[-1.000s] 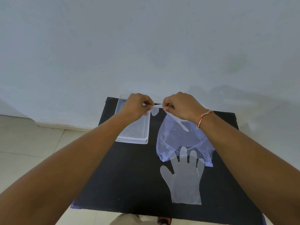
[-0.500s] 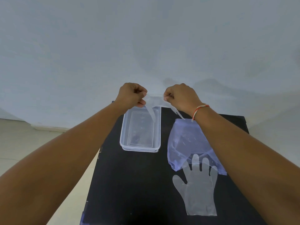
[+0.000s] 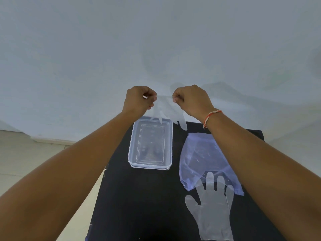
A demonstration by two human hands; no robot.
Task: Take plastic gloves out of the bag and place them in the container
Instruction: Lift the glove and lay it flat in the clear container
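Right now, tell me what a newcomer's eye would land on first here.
First, the two raised hands: the left hand and right hand each pinch an edge of a clear plastic glove stretched between them, its fingers dangling above the far end of the transparent container. Next, on the black table, a second glove lies flat near the front, its fingertips overlapping the bluish plastic bag beside the container.

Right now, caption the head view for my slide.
Both hands, left hand and right hand, pinch a clear glove above the container.
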